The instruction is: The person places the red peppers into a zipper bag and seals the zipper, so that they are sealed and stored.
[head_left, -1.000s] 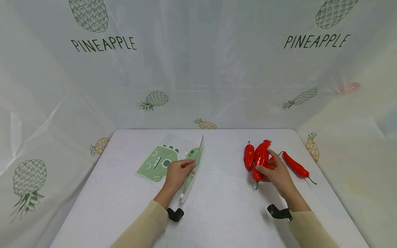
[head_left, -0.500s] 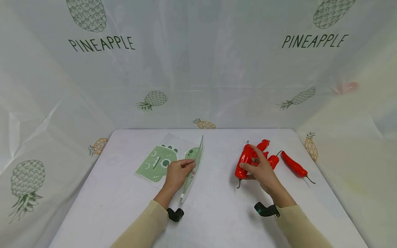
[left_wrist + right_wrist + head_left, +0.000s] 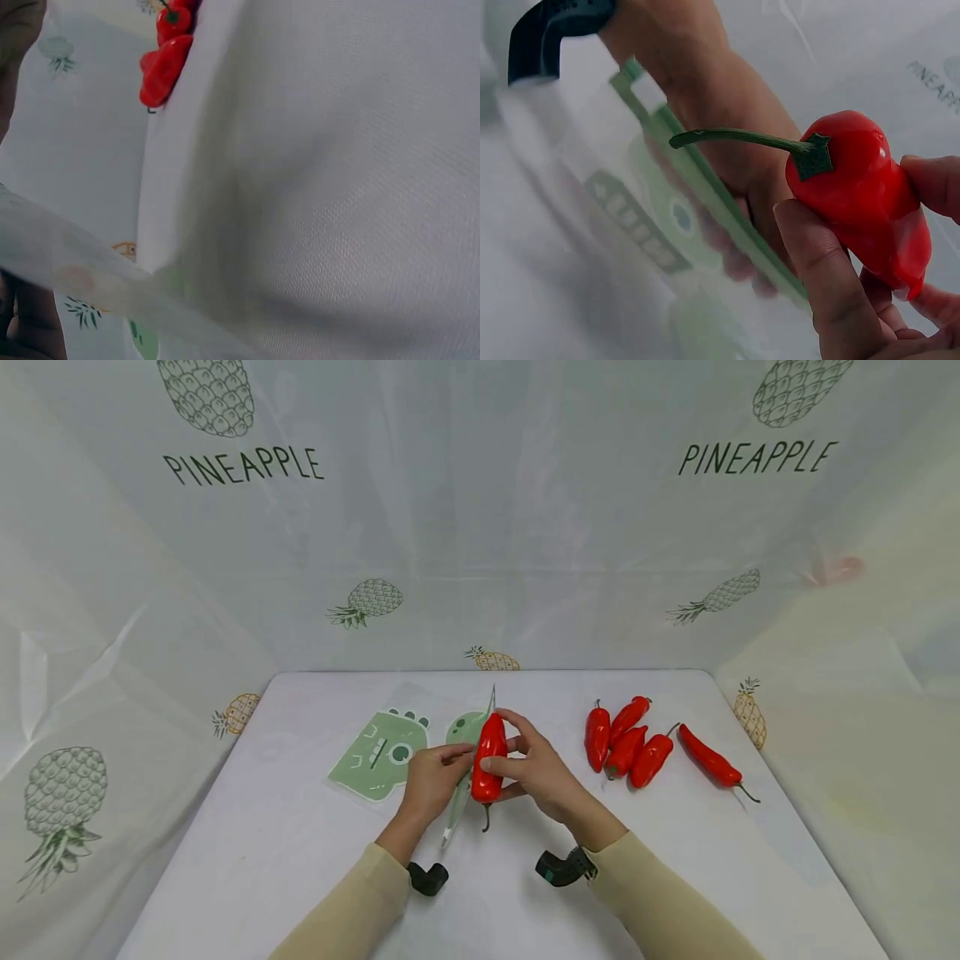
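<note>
In the head view my left hand (image 3: pixel 431 783) pinches the upper edge of a clear zip bag (image 3: pixel 457 806) with green print, holding it upright on its side. Through the bag's see-through wall in the right wrist view, the left fingers (image 3: pixel 739 266) show, and a white slider (image 3: pixel 648 91) sits at the end of the green zip strip. My right hand (image 3: pixel 546 777) grips a red chili pepper (image 3: pixel 490 758) between thumb and fingers, right beside the bag's edge. Its green stem (image 3: pixel 735 137) points toward the bag's zip in the right wrist view.
Several more red peppers (image 3: pixel 597 739) lie grouped at the right of the white table (image 3: pixel 300 877), with one long pepper (image 3: pixel 711 760) farther right. A flat bag with a green dinosaur face (image 3: pixel 378 756) lies left of the left hand. A pineapple-print sheet (image 3: pixel 480 527) surrounds the table.
My right hand has carried the red pepper leftward from the pepper group to the zip bag. The left hand has stayed at the bag's edge; the other peppers remain on the table.
</note>
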`<state>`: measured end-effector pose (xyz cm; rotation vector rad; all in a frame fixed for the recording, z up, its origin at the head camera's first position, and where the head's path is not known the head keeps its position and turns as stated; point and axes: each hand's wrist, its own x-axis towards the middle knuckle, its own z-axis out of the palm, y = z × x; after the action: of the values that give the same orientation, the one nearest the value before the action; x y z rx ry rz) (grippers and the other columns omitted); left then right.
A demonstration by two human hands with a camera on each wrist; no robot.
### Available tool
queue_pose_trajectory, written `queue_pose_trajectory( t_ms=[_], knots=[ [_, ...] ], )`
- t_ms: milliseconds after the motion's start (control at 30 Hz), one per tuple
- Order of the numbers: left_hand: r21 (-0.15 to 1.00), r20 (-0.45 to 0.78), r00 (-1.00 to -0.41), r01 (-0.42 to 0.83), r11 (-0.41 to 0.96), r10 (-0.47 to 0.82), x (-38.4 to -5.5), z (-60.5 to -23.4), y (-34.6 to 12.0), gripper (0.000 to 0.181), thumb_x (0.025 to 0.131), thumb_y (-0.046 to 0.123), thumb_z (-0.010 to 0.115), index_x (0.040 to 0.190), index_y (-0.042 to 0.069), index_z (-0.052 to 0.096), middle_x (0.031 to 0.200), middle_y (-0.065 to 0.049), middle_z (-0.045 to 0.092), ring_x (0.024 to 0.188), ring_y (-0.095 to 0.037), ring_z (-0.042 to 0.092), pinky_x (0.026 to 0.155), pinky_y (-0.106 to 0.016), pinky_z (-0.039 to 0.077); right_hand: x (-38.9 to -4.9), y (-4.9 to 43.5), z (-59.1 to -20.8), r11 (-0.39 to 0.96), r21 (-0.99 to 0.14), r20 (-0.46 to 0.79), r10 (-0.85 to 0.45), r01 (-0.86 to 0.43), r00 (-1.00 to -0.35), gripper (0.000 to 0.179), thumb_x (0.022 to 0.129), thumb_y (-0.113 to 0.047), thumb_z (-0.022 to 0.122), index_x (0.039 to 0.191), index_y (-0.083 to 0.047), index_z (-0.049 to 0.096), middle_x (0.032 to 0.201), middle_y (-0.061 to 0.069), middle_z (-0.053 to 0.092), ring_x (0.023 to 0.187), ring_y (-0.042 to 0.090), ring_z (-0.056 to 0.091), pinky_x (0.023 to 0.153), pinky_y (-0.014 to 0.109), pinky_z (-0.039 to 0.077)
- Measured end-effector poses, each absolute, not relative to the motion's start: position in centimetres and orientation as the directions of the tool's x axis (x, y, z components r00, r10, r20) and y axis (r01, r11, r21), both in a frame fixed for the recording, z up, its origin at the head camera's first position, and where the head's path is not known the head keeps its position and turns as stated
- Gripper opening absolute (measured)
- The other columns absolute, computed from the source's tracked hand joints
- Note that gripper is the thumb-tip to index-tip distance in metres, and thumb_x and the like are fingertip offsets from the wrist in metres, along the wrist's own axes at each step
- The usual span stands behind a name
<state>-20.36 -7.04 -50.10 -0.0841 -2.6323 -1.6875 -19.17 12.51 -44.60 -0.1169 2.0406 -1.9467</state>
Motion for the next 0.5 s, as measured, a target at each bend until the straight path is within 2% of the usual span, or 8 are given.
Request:
queue_pose_trajectory(
  t_ms=[200, 500],
  knots=[
    [0.910, 0.048, -0.998, 0.062, 0.410, 0.044, -20.1, -49.9, -7.0, 0.031, 0.104, 0.028, 0.068, 0.127, 0.008, 0.077, 0.109, -0.009, 0.081, 0.094, -0.020, 0.075, 0.082, -0.034, 0.064, -19.1, 10.9, -44.8, 0.064, -0.985, -0.172, -0.314, 0.160, -0.934, 0.090, 0.088, -0.014, 0.081, 0.164, -0.022, 0.034, 0.128, 0.022, 0.052, 0.114, 0.038, 0.064, 0.071, 0.048, 0.065],
    [0.915, 0.075, -0.996, 0.091, 0.393, 0.056, -20.3, -50.1, -7.0, 0.026, 0.103, 0.028, 0.070, 0.123, 0.014, 0.080, 0.109, -0.004, 0.081, 0.088, -0.017, 0.074, 0.075, -0.025, 0.062, -19.0, 11.6, -45.3, 0.123, -0.976, -0.206, -0.261, 0.179, -0.943, 0.088, 0.087, -0.015, 0.082, 0.162, -0.020, 0.037, 0.123, 0.022, 0.054, 0.105, 0.036, 0.067, 0.066, 0.048, 0.065]
  ],
)
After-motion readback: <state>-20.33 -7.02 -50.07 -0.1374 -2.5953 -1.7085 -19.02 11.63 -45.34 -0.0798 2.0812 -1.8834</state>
